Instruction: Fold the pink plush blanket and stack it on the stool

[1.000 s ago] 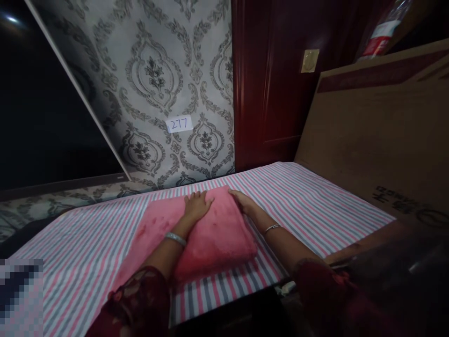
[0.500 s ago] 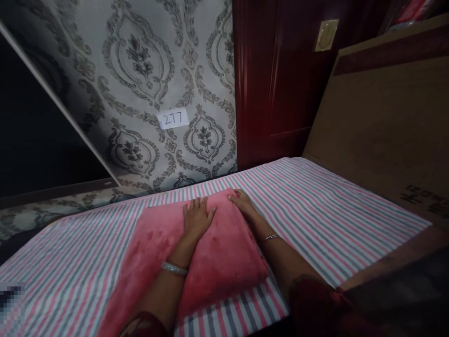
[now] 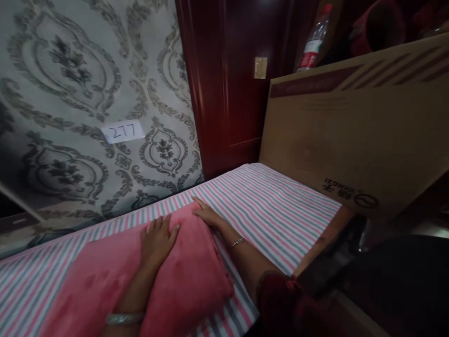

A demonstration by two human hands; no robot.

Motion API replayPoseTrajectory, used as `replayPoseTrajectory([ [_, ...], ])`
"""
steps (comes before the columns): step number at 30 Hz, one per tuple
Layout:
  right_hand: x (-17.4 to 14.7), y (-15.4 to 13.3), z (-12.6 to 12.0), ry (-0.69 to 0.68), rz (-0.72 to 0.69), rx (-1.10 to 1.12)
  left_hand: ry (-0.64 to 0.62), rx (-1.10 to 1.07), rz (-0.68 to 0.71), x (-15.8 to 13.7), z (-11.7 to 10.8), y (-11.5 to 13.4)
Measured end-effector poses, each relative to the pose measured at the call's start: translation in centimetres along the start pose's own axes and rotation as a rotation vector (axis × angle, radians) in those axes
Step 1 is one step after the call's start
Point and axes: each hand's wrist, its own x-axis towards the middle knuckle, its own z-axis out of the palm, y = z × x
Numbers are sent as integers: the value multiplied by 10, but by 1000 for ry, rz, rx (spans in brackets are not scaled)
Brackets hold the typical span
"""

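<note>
1. Nearest, at the bottom edge: a dark red sleeve point(image 3: 280, 299) on the right forearm, a thin bracelet point(image 3: 238, 242) at that wrist, and a broad pale bangle point(image 3: 124, 318) on the left wrist.
2. Under both forearms, a folded pink fleece cloth point(image 3: 182, 285), lying on the striped sheet point(image 3: 280, 206); long axis running from the near left toward the far right, folded edge on the right side.
3. Left hand point(image 3: 157, 241) flat on top of the cloth near its far end, fingers spread, palm pressing down, nothing pinched.
4. Right hand point(image 3: 207, 216) at the cloth's far right corner, fingers extended along the fold; fingertips possibly tucked under the edge, hard to tell in the dim light.
5. Both hands at the far end of the cloth, so most of it lies back toward the body; left hand over the middle, right hand nearer the fold.
6. Beyond, to the right: a large cardboard box point(image 3: 351, 135) leaning at the sheet's edge.
7. Farthest: patterned wallpaper point(image 3: 70, 93) bearing a label "277" point(image 3: 123, 131), a dark red wooden door point(image 3: 228, 84), a plastic bottle point(image 3: 312, 44) above the box.
</note>
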Motion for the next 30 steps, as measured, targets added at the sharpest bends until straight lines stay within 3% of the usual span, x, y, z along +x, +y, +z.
replayPoseTrajectory([
  [5, 6, 0, 0, 9, -4, -17, 2, -17, -23, 4, 2, -2],
  [13, 9, 11, 3, 198, 28, -41, -27, 87, 8, -4, -5, 7],
  [30, -5, 23, 1, 126, -15, 82, 6, -33, -18, -15, -3, 10],
])
